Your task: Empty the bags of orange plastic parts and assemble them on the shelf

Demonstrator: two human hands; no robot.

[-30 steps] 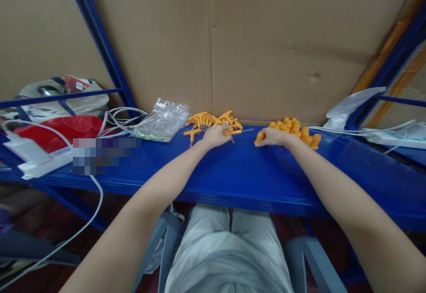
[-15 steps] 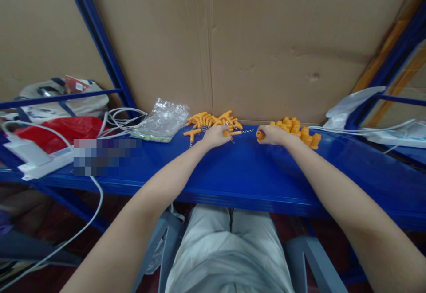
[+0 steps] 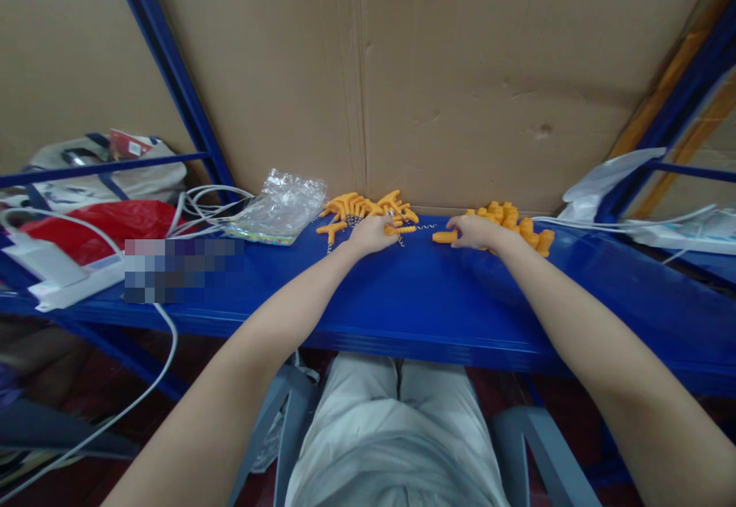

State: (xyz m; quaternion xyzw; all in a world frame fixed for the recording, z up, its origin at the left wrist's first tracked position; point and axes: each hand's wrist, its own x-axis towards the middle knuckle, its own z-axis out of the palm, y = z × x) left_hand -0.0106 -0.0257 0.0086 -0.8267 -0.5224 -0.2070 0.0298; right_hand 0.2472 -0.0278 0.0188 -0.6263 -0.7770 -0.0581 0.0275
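Holding an orange corkscrew (image 3: 405, 229) in the closed fingers of the left hand (image 3: 371, 236), pointing its wire spiral (image 3: 426, 226) rightward, probably to leave the coil free of the grip. Pinching an orange sleeve (image 3: 442, 237) by one end in the right hand (image 3: 473, 232), turning its other end leftward just beside the spiral's tip, apparently for facing the two together; not telling whether either is touching the blue tabletop (image 3: 414, 284). Having T-handled corkscrews (image 3: 348, 204) lying heaped beside the left hand and more sleeves (image 3: 510, 219) bunching beyond the right, perhaps for easy reach on each side. Showing smooth plastic on handles and stubby sleeves, thin twisted metal on spirals. Working over glossy blue, with crinkled clear bags (image 3: 281, 204) lying farther left, white cables (image 3: 210, 212) looping past them, and creased brown cardboard (image 3: 460, 70) standing behind, seemingly as a backing.
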